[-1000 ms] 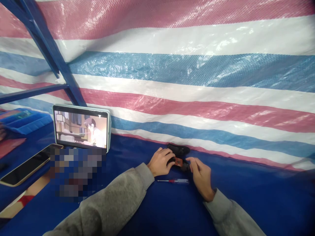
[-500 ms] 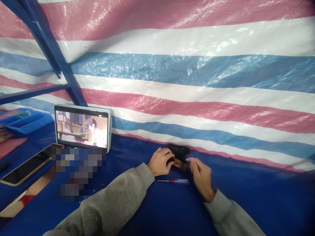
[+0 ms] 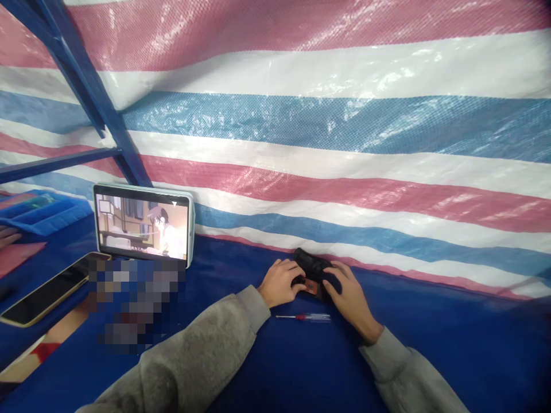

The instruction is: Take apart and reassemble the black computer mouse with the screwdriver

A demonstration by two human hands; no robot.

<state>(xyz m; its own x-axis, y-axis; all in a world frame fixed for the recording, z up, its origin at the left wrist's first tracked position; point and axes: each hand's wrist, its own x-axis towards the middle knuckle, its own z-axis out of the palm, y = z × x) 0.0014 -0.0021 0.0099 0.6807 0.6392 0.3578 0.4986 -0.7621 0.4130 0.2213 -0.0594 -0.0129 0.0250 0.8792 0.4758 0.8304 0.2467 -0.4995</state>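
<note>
A small black device with an orange-brown board [image 3: 310, 286] showing in it lies on the blue tabletop. My left hand [image 3: 282, 281] is closed on its left end, the fingers bent over the edge. Just behind it rests a black curved shell piece [image 3: 306, 261]. My right hand [image 3: 348, 292] grips the right end of that shell between thumb and fingers; part of the shell is hidden by the hand. A screwdriver [image 3: 303, 317] with a clear handle and a red band lies in front of the device, touched by neither hand.
At the left a tablet [image 3: 144, 226] stands upright, playing a cartoon. A phone [image 3: 51, 289] lies beside it, near a blurred-out patch. Farther left are a blue compartment tray [image 3: 55, 217] and another person's hand [image 3: 8, 235]. Striped sheeting [image 3: 344, 189] hangs behind the table.
My right hand has moved from the right end of the device up and back onto the black shell, which has shifted slightly. My left hand stays on the device.
</note>
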